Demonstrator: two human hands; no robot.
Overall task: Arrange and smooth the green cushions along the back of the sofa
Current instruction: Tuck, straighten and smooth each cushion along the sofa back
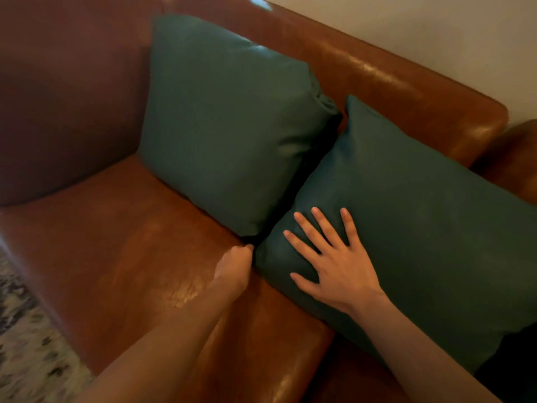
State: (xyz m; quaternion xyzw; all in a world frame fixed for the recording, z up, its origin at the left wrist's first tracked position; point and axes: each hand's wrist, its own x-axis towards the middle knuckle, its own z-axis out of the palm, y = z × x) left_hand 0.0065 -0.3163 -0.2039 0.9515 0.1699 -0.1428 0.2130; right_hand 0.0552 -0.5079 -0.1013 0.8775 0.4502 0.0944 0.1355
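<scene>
Two green cushions lean against the back of a brown leather sofa (386, 80). The left cushion (229, 120) stands upright in the sofa's corner. The right cushion (412, 228) lies more tilted, its near corner close to the left one. My right hand (334, 257) rests flat on the right cushion's lower left part, fingers spread. My left hand (235, 266) is closed at that cushion's bottom left corner, where the two cushions meet; whether it pinches the fabric is hidden.
The sofa seat (122, 242) stretches to the left of my arms, with the armrest (64, 97) beyond. A patterned rug (26, 338) lies at the lower left. A pale wall (436, 33) rises behind the sofa back.
</scene>
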